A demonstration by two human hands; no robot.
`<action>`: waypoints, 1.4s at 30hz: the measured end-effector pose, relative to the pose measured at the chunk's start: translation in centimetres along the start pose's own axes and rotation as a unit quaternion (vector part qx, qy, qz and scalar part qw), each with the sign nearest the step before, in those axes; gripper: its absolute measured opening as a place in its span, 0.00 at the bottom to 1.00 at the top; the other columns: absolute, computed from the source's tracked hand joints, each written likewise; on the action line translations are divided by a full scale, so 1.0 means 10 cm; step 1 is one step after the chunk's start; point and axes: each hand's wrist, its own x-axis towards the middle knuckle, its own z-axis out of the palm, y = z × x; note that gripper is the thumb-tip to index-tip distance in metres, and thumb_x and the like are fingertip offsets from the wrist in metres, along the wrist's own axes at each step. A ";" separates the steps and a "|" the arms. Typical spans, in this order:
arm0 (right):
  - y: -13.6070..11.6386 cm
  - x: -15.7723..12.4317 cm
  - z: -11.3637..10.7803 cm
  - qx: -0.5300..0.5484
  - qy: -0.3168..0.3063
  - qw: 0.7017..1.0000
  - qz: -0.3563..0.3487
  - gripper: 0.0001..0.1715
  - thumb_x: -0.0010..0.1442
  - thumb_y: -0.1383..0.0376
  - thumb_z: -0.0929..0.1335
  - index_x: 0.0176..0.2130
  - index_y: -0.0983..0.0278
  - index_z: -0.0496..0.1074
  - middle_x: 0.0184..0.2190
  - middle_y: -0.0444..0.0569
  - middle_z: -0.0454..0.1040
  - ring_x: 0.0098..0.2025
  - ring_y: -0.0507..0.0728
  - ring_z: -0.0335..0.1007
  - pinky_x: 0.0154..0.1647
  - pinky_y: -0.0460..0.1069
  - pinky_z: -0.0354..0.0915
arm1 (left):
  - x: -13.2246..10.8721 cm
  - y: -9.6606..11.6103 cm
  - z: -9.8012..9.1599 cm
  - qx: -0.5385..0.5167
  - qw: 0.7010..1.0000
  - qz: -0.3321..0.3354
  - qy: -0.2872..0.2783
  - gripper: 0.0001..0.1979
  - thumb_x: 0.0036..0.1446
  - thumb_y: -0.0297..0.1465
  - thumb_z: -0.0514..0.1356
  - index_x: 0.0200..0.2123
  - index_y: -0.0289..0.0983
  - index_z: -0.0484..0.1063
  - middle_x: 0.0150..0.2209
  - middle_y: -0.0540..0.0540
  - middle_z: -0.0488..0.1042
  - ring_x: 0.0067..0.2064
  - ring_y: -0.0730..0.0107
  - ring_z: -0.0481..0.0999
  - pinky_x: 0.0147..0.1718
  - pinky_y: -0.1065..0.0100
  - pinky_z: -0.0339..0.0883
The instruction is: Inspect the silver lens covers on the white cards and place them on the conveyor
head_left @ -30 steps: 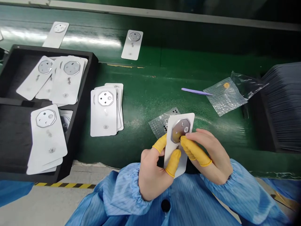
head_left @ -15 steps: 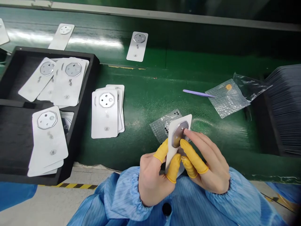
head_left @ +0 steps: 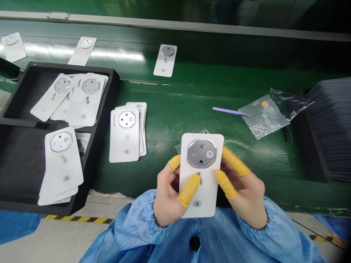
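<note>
White and rounded at the corners, a card (head_left: 208, 184) is held up between the two hands, in front of the person's body, with its patterned face turned to the camera and its long sides nearly upright. Its left edge sits inside the left hand (head_left: 170, 202), which pinches it: the thumb, in a yellow finger cover (head_left: 189, 190), lies flat across the front, over part of the dark lettering, while another covered finger reaches the left edge from behind. Beside the opposite edge is the right hand (head_left: 245, 195), partly curled, its covered thumb tip meeting the front at the margin and a blurred covered finger alongside the upper right edge; whether these two press on the card, I cannot tell. Above both thumbs, on the upper half of the card, sits an eight-sided silver plate (head_left: 201, 153) with small dark holes and a paler disc at its right. Behind the card, mostly hidden, a scrap of bubble wrap (head_left: 178, 148) rests on the green bench (head_left: 161, 146). To the left of the hands lies a pile of similar cards (head_left: 124, 140), near a black tray (head_left: 95, 146) bearing more. Beyond the right hand, purple tweezers (head_left: 229, 111) rest with their tip on a larger bubble wrap sheet (head_left: 264, 122).
</note>
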 end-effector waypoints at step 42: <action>0.86 0.74 0.00 -0.321 -0.158 0.905 -0.230 0.13 0.62 0.75 0.58 0.32 0.66 0.69 0.41 0.59 0.68 0.41 0.60 0.66 0.39 0.55 0.71 | 0.31 -0.36 -0.31 0.116 0.984 -0.129 0.026 0.17 0.51 0.39 0.65 0.39 0.33 0.72 0.35 0.43 0.78 0.32 0.64 0.76 0.26 0.69 0.70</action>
